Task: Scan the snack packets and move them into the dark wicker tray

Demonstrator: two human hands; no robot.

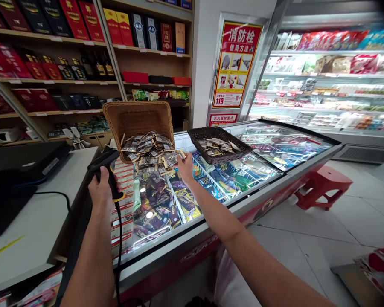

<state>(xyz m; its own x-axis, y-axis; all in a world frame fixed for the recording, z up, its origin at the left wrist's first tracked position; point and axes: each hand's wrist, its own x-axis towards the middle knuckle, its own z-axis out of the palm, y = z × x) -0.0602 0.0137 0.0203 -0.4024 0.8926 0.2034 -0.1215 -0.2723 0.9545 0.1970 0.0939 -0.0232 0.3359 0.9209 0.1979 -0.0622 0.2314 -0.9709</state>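
My left hand point(101, 187) is wrapped round the grip of a black barcode scanner point(106, 164), its cord hanging down past my forearm. In my right hand point(185, 167) a small flat snack packet point(180, 157) is pinched between the fingers, beside a pile of similar packets point(150, 147). These spill from a tilted tan wicker basket point(137, 113) onto the glass lid of a chest freezer point(192, 226). To the right of that hand, a dark woven basket point(225, 160) holds more small packets. Wrapped frozen goods point(156, 196) show through the glass.
A white counter point(28, 213) with a black device point(28, 160) stands at the left. Shelves of boxed bottles point(68, 19) line the back wall. On the floor at the right are a red plastic stool point(323, 187) and a lit refrigerated display point(326, 81) behind it.
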